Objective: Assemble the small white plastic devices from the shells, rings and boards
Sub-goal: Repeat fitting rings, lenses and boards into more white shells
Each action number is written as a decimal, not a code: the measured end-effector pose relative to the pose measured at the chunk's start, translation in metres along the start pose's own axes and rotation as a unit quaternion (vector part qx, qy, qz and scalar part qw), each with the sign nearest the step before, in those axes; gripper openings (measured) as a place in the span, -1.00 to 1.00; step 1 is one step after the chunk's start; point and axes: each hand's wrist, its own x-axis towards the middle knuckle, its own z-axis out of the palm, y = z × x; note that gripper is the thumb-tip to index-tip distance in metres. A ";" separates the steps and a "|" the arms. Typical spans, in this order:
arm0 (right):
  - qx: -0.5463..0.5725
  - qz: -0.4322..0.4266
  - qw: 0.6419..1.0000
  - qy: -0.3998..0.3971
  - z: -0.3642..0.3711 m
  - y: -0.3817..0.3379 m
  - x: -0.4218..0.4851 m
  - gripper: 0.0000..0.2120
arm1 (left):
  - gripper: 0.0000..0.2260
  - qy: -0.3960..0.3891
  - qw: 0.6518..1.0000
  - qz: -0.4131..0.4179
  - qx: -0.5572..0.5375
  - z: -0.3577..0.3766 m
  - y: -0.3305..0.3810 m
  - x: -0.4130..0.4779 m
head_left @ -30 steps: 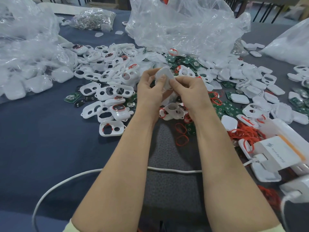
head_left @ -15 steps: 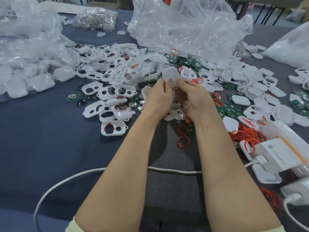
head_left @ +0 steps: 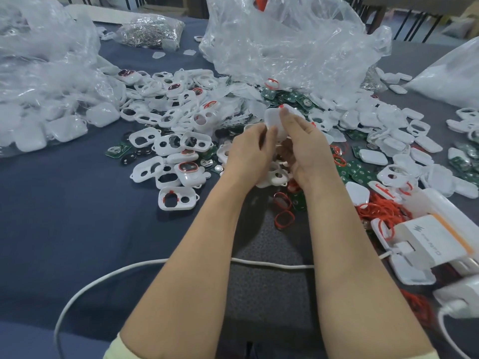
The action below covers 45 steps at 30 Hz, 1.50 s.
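A small white shell (head_left: 273,120) is pinched between my left hand (head_left: 248,154) and my right hand (head_left: 305,149) above the middle of the table, thumbs on its near face. A bit of red shows at its top edge. Beneath my hands lie white shells with holes (head_left: 178,198), green boards (head_left: 360,172) and red rings (head_left: 283,218). What is inside the held shell is hidden.
Crumpled clear plastic bags (head_left: 290,42) stand at the back and left (head_left: 39,81). White chargers (head_left: 435,242) sit at the right with a white cable (head_left: 103,281) running across the dark blue cloth. A heap of red rings (head_left: 381,211) lies beside the chargers.
Both hands have moved away from me and lower toward the pile, still holding the white shell between them.
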 end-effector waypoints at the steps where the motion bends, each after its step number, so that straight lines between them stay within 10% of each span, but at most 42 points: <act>1: 0.013 -0.002 1.000 0.005 -0.002 -0.001 0.001 -0.84 | -0.70 -0.010 1.000 0.006 0.013 0.001 0.001 -0.001; 19: 0.118 -0.009 0.992 -0.046 -0.009 -0.009 0.000 -0.86 | -0.63 -0.068 0.986 0.022 -0.151 0.004 0.003 -0.003; 23: 0.100 -0.033 0.993 -0.048 -0.005 -0.006 -0.003 -0.90 | -0.40 -0.101 0.920 -0.176 -0.336 0.002 0.007 0.005; 30: -0.076 -0.062 0.986 -0.137 0.002 -0.002 -0.005 -0.84 | -0.79 0.011 0.826 -0.240 -0.509 -0.011 -0.003 0.010; 45: -0.222 -0.106 0.969 0.015 0.007 0.006 -0.004 -0.77 | -0.73 0.077 0.893 -0.178 -0.406 -0.004 0.002 0.006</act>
